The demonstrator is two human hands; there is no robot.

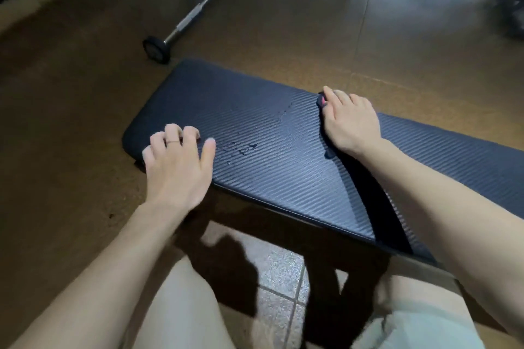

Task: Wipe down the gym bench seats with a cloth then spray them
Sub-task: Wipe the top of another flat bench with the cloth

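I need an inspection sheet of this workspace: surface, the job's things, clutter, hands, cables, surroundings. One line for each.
Surface: dark ribbed bench seat, with small wet droplets near its left end.
Job's things: a dark cloth with a pink bit lies under the right hand; no spray bottle seen.
Clutter: nothing seen on the seat besides the cloth.
Hands: left hand rests open at the seat's left end, empty, a ring on one finger; right hand presses flat on the cloth.
Cables: nothing seen.
Surroundings: brown floor; a barbell lies behind the bench; blurred dark equipment at the far right.
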